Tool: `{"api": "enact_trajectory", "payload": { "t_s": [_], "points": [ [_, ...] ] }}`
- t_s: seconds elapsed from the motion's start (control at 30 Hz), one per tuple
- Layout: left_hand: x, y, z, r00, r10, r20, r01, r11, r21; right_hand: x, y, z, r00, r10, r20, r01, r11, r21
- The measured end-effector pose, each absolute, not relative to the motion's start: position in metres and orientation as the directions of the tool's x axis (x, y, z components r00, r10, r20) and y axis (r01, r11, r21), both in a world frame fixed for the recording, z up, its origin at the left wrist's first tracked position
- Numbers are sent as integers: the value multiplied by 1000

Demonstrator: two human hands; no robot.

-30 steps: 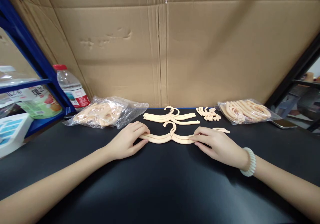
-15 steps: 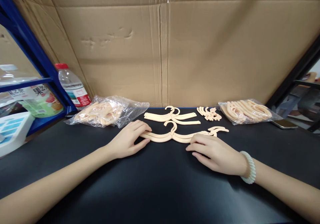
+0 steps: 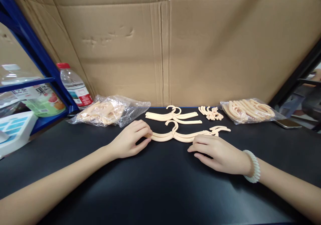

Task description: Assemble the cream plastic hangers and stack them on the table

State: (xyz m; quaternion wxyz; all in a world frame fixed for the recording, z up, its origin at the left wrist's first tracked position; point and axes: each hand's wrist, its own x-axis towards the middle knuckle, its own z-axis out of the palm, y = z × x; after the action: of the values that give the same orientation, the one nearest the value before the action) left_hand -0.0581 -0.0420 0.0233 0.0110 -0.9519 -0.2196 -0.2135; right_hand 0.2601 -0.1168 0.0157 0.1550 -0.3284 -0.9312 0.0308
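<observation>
A cream plastic folding clothes hanger (image 3: 162, 137) lies flat on the black table, its hook pointing away from me. My left hand (image 3: 131, 138) has the hanger's left end between thumb and fingers. Beside the right arm of the hanger rests my right hand (image 3: 217, 154), palm down, fingers loosely bent and apart, covering part of that arm. A small curved piece (image 3: 220, 129) sits at the hanger's right end. Just behind lie more hanger parts (image 3: 160, 117) with two hooks and several arms. Several small hooked pieces (image 3: 210, 113) are heaped to their right.
Clear bags of cream hanger parts lie at the back left (image 3: 102, 113) and back right (image 3: 247, 110). A phone (image 3: 288, 123) is by the right bag. A red-capped water bottle (image 3: 75, 87) and blue rack (image 3: 37, 51) stand left; cardboard (image 3: 112, 51) rises behind.
The view has shifted very slightly. Both hands stay in nearly the same places, and the hanger and other parts lie as before.
</observation>
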Motion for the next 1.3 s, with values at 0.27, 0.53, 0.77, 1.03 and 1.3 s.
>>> {"api": "enact_trajectory", "payload": {
  "t_s": [0.27, 0.53, 0.77, 1.03, 1.3],
  "points": [
    [-57, -37, 19, 748, 472, 466, 493, -866, 87, 259, -117, 17, -735, 626, 261, 607, 779, -160],
    [-57, -17, 19, 638, 603, 479, 605, -777, 172, 256, -114, 16, -747, 606, 274, 597, 792, -123],
    [-50, -4, 29, 677, 652, 341, 666, -740, 92, 253, -114, 15, -755, 568, 327, 578, 812, -77],
    [-29, 6, 38, 736, 630, 249, 661, -747, -64, 283, -87, 23, -630, 558, 541, 646, 763, -35],
    [-23, 15, 37, 749, 613, 253, 658, -732, -175, 371, -36, 14, -401, 727, 557, 879, 476, 12]
  ]
}}
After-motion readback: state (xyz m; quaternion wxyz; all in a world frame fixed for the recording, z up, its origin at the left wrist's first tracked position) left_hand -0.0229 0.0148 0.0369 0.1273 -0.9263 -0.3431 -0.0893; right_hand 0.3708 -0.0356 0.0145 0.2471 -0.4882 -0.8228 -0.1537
